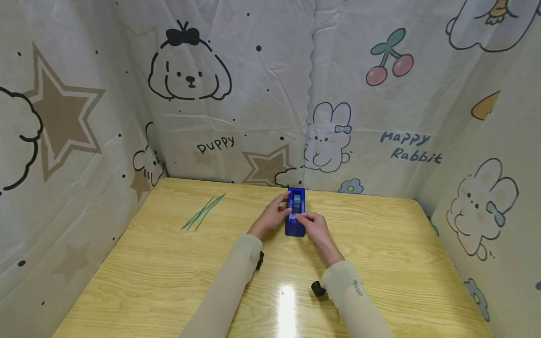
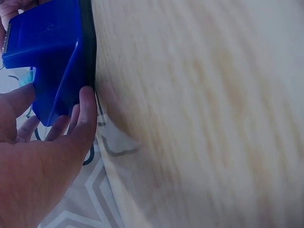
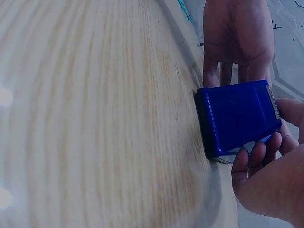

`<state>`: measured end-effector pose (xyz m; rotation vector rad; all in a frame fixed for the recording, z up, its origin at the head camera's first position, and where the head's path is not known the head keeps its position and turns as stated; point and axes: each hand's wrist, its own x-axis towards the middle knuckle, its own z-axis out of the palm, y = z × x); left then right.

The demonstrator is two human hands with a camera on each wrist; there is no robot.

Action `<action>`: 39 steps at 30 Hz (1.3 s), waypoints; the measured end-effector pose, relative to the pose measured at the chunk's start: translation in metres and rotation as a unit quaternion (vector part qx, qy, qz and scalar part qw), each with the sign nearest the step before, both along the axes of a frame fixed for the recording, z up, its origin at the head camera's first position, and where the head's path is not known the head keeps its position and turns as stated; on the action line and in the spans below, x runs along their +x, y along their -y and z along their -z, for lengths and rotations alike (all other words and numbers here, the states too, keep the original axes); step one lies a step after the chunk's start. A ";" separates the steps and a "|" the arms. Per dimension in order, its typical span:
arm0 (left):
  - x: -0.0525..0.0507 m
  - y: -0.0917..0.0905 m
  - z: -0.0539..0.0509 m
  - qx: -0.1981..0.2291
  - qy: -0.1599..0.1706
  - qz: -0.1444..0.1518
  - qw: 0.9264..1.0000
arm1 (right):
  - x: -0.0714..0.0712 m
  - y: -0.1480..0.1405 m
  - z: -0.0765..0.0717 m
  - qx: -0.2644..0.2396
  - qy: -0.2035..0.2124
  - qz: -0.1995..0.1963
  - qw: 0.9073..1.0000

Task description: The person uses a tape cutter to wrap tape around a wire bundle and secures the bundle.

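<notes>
A blue tape dispenser (image 1: 295,228) stands lengthwise near the far edge of the table, a roll of tape (image 1: 297,202) seated in it. My left hand (image 1: 269,219) holds its left side, thumb by the roll and fingers along the wall. At the toothed cutter (image 3: 274,102) on the near end, my right hand (image 1: 318,230) has thumb and index finger together, apparently pinching the tape's end; the clear tape itself is hard to make out. The other right fingers curl beside the dispenser (image 3: 237,116).
Several thin green strands (image 1: 204,212) lie loosely crossed on the table's left part. The wooden table (image 1: 380,234) is enclosed on its far side and both flanks by a printed cloth (image 1: 270,70). A bright reflection shows near its front.
</notes>
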<state>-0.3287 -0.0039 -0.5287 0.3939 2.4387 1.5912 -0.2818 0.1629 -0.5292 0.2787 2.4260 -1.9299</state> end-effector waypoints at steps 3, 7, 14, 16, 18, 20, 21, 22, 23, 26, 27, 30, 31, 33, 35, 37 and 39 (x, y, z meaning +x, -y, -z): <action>0.000 0.000 0.001 0.001 -0.001 0.001 1.000 | 0.001 0.000 0.000 -0.002 0.003 0.001 1.000; -0.001 0.000 0.001 0.004 -0.001 0.001 1.000 | 0.002 0.000 0.000 0.000 0.001 -0.002 1.000; 0.001 -0.001 0.000 0.007 0.000 0.002 1.000 | 0.003 0.001 -0.002 -0.007 0.004 0.001 1.000; 0.001 -0.001 0.000 0.005 -0.003 0.002 1.000 | 0.003 0.001 -0.003 -0.006 0.005 0.001 1.000; 0.001 -0.001 0.000 0.001 -0.008 0.004 1.000 | 0.003 0.000 -0.003 -0.006 0.007 0.001 1.000; 0.001 -0.001 0.000 -0.001 -0.013 0.005 1.000 | 0.003 0.000 -0.003 -0.005 0.008 0.001 1.000; 0.001 -0.001 0.000 -0.001 -0.015 0.005 1.000 | 0.003 0.000 -0.003 -0.005 0.009 0.001 1.000; 0.001 -0.001 0.000 -0.001 -0.018 0.005 1.000 | 0.003 0.001 -0.003 -0.005 0.009 0.001 1.000; 0.001 -0.001 0.000 0.000 -0.018 0.005 1.000 | 0.003 0.001 -0.003 -0.007 0.010 0.001 1.000; 0.001 0.000 0.000 0.001 -0.019 0.005 1.000 | 0.004 0.003 -0.003 -0.009 0.007 0.003 1.000; 0.001 0.000 0.000 0.002 -0.019 0.006 1.000 | 0.004 0.003 -0.003 -0.011 0.007 0.005 1.000; 0.000 -0.001 0.000 -0.003 -0.018 0.006 1.000 | 0.003 0.003 -0.006 -0.012 0.008 0.009 1.000; 0.000 -0.001 0.000 -0.003 -0.019 0.007 1.000 | 0.003 0.002 -0.008 -0.013 0.007 0.012 1.000; -0.001 -0.001 0.001 -0.003 -0.016 0.005 1.000 | 0.001 0.002 -0.012 -0.011 0.005 0.018 1.000; -0.001 -0.002 0.001 -0.001 -0.013 0.004 1.000 | -0.001 0.001 -0.017 -0.011 0.003 0.021 1.000; -0.001 -0.002 0.002 -0.003 -0.011 0.003 1.000 | -0.001 0.000 -0.020 -0.007 0.005 0.019 1.000; -0.002 -0.001 0.002 -0.005 -0.010 0.003 1.000 | -0.001 0.000 -0.021 -0.004 0.010 0.014 1.000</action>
